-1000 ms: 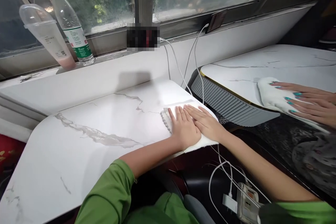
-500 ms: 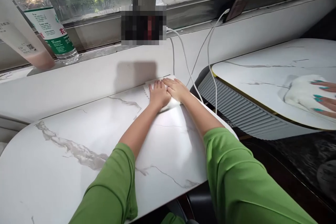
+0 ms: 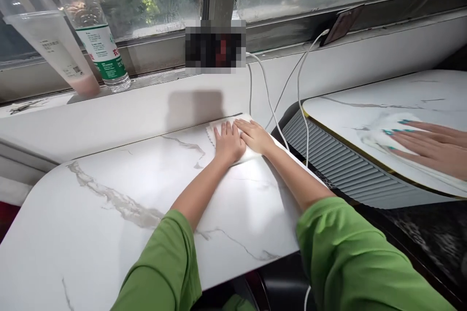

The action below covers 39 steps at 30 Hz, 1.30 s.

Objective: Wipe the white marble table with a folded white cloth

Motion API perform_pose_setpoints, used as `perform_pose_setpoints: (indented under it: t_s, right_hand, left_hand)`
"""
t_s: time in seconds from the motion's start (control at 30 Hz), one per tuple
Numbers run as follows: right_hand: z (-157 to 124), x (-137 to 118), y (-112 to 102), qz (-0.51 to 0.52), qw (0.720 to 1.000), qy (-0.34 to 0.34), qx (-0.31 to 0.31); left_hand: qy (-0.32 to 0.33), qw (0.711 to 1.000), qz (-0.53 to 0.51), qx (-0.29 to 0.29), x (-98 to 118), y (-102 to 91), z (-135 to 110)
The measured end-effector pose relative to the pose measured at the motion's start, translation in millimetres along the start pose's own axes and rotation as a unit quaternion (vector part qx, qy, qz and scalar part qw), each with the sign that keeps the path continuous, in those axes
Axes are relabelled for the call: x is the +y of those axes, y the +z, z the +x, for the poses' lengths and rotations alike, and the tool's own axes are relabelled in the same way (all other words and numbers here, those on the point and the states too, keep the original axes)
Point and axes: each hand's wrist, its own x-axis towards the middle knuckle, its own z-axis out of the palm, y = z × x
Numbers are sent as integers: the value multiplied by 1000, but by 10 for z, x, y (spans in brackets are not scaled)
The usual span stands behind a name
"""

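My left hand [image 3: 229, 145] lies flat on a white cloth [image 3: 250, 156], its fingers stretched out and slightly apart. Beside it, touching it, my right hand [image 3: 256, 137] also presses flat on the cloth with straight fingers. The cloth rests on a white marble-patterned table [image 3: 120, 175], in the far corner by the wall. Both palms cover much of the cloth, and a textured edge shows to the left of my left fingers.
A plastic cup [image 3: 67, 53] and a water bottle [image 3: 105, 53] stand on the windowsill. White cables [image 3: 268, 90] hang between the tables. At right, another person's hand [image 3: 430, 143] presses a white cloth [image 3: 372, 131] on a second table [image 3: 412, 88]. A phone [image 3: 343, 24] leans by the window.
My hands stay flat on the cloth in the same corner; the view has shifted a little. The other person's hand and cloth have moved left across the second table.
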Motion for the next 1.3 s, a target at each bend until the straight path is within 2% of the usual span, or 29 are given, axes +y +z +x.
perform_pose_setpoints:
  t_s: [0.13,0.23,0.37,0.47,0.53,0.6,0.7,0.83,0.93,1.13,1.3]
  right_hand:
    - [-396,-173,-70,20,1000,18,11]
    - [-756,-407,-121,12,1000,26,6]
    - [-1331,-935,-165,-27,1000,8,-5]
    - [-1714,-1371,-155,-53,998,-12,11]
    - [-1866,-1581,-148,-51,998,-28,23]
    - [-1915,-1696,-154,-45,998,-31,22]
    - [-1832,-1735,-180,-36,999,-13,6]
    - [-1544,-1722,-165,-29,999,1,-19]
    - [-1197,-1729,-87,-25,999,-2,-24]
    - [-287,-1686,156,9,1000,2,-26]
    - [267,-1559,303,19,1000,4,-19]
  left_hand:
    - [17,1000,-3,-12,105,-50,-370]
    - [35,999,-2,-29,152,-131,-738]
    - [77,996,2,-50,103,-298,-1440]
    - [94,994,15,-55,15,-403,-1986]
    - [92,994,23,-53,-30,-448,-2239]
    - [79,995,23,-58,-49,-484,-2359]
    - [58,995,7,-78,-56,-531,-2329]
    - [22,997,-18,-75,-159,-549,-2097]
    - [5,999,-19,-49,-384,-514,-1849]
    - [-31,999,0,-31,-975,-443,-1185]
    - [-56,998,3,-11,-1228,-414,-721]
